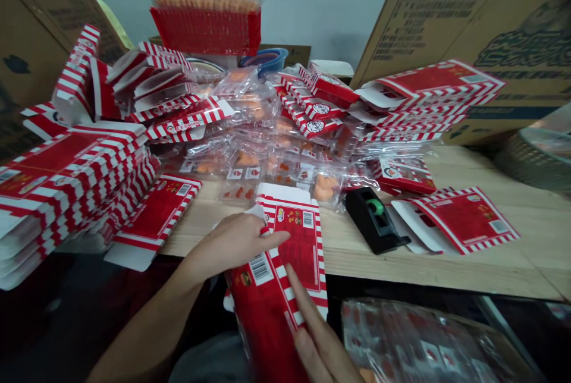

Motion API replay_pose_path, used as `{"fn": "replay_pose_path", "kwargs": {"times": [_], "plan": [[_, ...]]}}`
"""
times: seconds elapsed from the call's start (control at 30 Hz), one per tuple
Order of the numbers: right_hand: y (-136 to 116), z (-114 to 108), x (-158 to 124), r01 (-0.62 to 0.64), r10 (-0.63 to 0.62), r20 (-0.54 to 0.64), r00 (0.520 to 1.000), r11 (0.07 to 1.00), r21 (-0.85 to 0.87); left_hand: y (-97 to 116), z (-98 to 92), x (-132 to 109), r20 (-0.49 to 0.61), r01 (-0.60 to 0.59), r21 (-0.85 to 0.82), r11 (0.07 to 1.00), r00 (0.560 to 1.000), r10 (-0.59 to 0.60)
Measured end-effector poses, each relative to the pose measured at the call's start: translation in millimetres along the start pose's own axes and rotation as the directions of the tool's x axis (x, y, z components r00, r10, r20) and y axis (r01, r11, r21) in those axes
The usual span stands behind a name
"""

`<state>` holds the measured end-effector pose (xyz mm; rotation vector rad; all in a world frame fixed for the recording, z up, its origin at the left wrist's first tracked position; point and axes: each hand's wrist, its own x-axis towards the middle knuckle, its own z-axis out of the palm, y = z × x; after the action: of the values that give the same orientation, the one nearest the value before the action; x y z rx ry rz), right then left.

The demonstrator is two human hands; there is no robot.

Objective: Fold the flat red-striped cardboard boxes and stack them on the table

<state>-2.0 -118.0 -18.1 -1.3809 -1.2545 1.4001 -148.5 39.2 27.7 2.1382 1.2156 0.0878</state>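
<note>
Two tall brown corrugated cartons (446, 26) lean in at either side of a pale wooden table (535, 264), and a clear plastic bag of printed packets (423, 341) lies below its near edge. Across the table sit slumped stacks of flat red-and-white striped cardboard boxes (66, 178), with a heap of clear plastic packets of orange snacks (250, 157) spread behind them. A single flat striped box (464, 222) lies open to the right.

Nearest the onlooker, a red-and-white striped cardboard box with a barcode panel (292, 252) is held just off the table's near edge, directly in front of the person. Its long axis runs from a white flap resting over the table down toward the person's body, tilting slightly. Neither hand is spread wide: the left hand (232, 243) lies across the box's upper part, nearer the table end, with its fingers reaching over the printed face. The right hand (321, 341) presses long fingers against the lower edge, nearer the body. A small black tape dispenser with a green core (372, 219) sits on the table just right of the box, closer to the left hand's reach than the right's.
</note>
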Motion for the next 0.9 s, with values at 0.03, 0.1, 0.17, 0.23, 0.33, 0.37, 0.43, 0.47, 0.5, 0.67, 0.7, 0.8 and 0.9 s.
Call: {"fn": "replay_pose_path", "kwargs": {"times": [0.03, 0.1, 0.17, 0.23, 0.33, 0.37, 0.43, 0.47, 0.5, 0.67, 0.7, 0.8, 0.9], "plan": [[-2, 4, 2, -0.028, 0.028, -0.001, 1.000, 0.999, 0.040, 1, -2.5, -4, 0.034, -0.010, -0.011, 1.000, 0.999, 0.010], [-6, 11, 8, -0.082, 0.081, 0.013, 0.997, 0.988, 0.127, 5, -6.8, -10, 0.099, -0.059, -0.075, 0.995, 0.993, 0.067], [-9, 16, 14, -0.102, 0.084, 0.086, 0.993, 0.966, 0.237, 8, -9.9, -16, 0.163, -0.100, -0.158, 0.982, 0.979, 0.126], [-11, 17, 18, -0.120, 0.071, 0.149, 0.986, 0.928, 0.352, 12, -11.3, -22, 0.188, -0.118, -0.196, 0.973, 0.970, 0.156], [-11, 11, 21, -0.145, 0.112, 0.102, 0.988, 0.898, 0.415, 14, -7.1, -27, -0.088, -0.277, -0.122, 0.953, 0.960, 0.268], [-10, 7, 21, -0.151, 0.138, 0.060, 0.989, 0.892, 0.426, 13, -3.1, -29, -0.279, -0.343, -0.074, 0.936, 0.909, 0.311], [-5, 0, 22, -0.154, 0.194, -0.040, 0.980, 0.870, 0.468, 9, 10.1, -32, -0.633, -0.397, -0.034, 0.917, 0.719, 0.288], [-3, -3, 23, -0.149, 0.220, -0.089, 0.971, 0.856, 0.495, 5, 19.3, -34, -0.733, -0.392, -0.075, 0.917, 0.645, 0.215], [-1, -6, 24, -0.137, 0.238, -0.132, 0.962, 0.845, 0.517, 2, 29.8, -36, -0.775, -0.368, -0.156, 0.917, 0.621, 0.118], [8, -9, 27, -0.071, 0.225, -0.254, 0.941, 0.863, 0.500, -17, 82.3, -48, -0.521, -0.118, -0.577, 0.808, 0.815, -0.253], [9, -7, 26, -0.065, 0.219, -0.281, 0.934, 0.881, 0.469, -19, 88.4, -50, -0.477, -0.091, -0.630, 0.772, 0.829, -0.292], [14, 4, 23, -0.017, 0.136, -0.428, 0.893, 0.962, 0.272, -22, 95.6, -57, -0.333, -0.070, -0.743, 0.666, 0.901, -0.277], [14, 18, 20, 0.063, -0.039, -0.456, 0.889, 0.997, 0.036, -17, 93.5, -61, -0.261, -0.119, -0.799, 0.589, 0.952, -0.162]]}}
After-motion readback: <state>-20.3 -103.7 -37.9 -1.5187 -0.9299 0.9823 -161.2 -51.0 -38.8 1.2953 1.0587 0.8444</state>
